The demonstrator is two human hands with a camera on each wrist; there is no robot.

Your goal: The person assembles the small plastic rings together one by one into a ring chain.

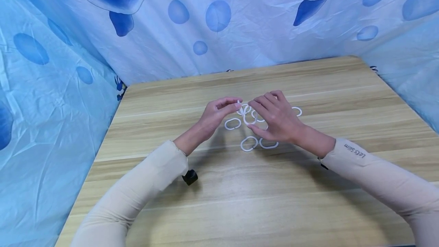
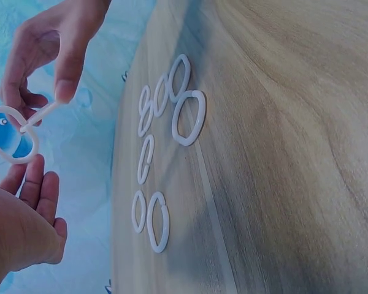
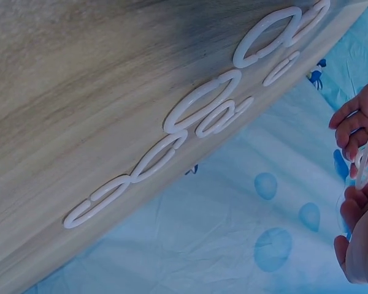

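Pinching a white ring (image 2: 35,146) between thumb and fingers, the left hand (image 1: 219,116) sits mid-frame in the head view. Facing it just to the right is the right hand (image 1: 274,116), thumb and fingertips closed on a second white ring (image 2: 42,114). So both grips are occupied, and both rings are up off the table between the hands. The two look hooked together from where I'm standing, but the fingers cover part of them, so don't quote me on it.

Right around that, more loose white rings (image 2: 202,113) lie flat on the wood: a cluster in the middle of the head view, one just below the left fingertips, two under the right thumb, one peeking out right of the right hand. Some overlap, fwiw.

Further out there's the wood-grain table (image 1: 240,205) filling the lower middle, cream sleeves (image 1: 133,193) coming in from both bottom corners, a small black gadget (image 1: 190,177) under the left cuff, and a blue spotted curtain (image 1: 147,52) across the top and down the left side.
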